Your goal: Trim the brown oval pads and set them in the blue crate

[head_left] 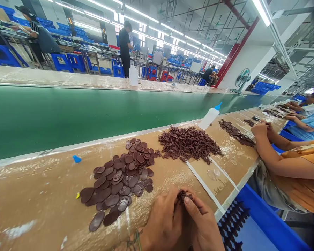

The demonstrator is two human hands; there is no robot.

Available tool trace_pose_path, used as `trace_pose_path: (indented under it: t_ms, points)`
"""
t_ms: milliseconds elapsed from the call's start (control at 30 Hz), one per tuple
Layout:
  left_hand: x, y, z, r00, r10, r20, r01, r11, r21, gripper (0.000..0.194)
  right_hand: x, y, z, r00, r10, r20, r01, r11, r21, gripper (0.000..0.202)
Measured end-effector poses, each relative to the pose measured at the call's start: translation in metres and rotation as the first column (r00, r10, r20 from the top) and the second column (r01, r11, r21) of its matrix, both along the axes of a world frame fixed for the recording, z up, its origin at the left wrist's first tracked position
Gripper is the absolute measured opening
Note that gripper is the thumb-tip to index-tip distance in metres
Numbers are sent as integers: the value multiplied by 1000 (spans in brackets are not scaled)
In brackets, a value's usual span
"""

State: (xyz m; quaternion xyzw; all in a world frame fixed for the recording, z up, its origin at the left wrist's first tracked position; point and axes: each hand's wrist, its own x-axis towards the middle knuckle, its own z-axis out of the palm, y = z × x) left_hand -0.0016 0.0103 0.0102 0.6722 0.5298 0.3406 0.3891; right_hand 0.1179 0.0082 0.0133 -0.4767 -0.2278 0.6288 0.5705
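My left hand [163, 218] and my right hand [202, 218] meet over the near edge of the bench, fingers closed together. Between their fingertips is a small dark brown curly piece [183, 195], mostly covered by the fingers. Left of the hands lies a loose pile of flat brown oval discs [117, 184], some shiny. Just beyond the hands is a heap of small brown curly pieces [189, 143] that look like the held one. A white squeeze bottle [209, 118] with a blue nozzle leans behind that heap.
A blue bin [261, 223] at lower right holds rows of dark brown parts. Beyond the bench [42, 195] runs a green conveyor belt [68, 115]. A co-worker in an orange shirt [298, 174] sits close on the right. A blue cap [76, 159] lies at left.
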Motion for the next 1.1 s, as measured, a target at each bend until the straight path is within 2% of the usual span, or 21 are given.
trace_pose_path:
  t_ms: [200, 567, 733, 867, 1100]
  points:
    - [0, -5, 6, 999, 46, 19, -47, 998, 51, 21, 0, -2, 1, 999, -31, -23, 30, 999, -38, 36]
    - [2, -3, 2, 1000, -5, -12, 6, 999, 37, 25, 5, -4, 2, 998, 54, -22, -54, 999, 0, 30]
    - [2, -3, 5, 1000, -12, 7, 12, 1000, -7, 27, 5, -4, 3, 999, 48, -24, -48, 999, 5, 28]
    - [3, -4, 5, 999, -21, 34, 21, 1000, 20, 25, 5, -4, 4, 998, 53, -29, -52, 998, 20, 29]
    - [2, -2, 2, 998, -46, 36, 44, 997, 65, 25, 2, -7, 2, 999, -32, -36, 32, 999, 2, 33]
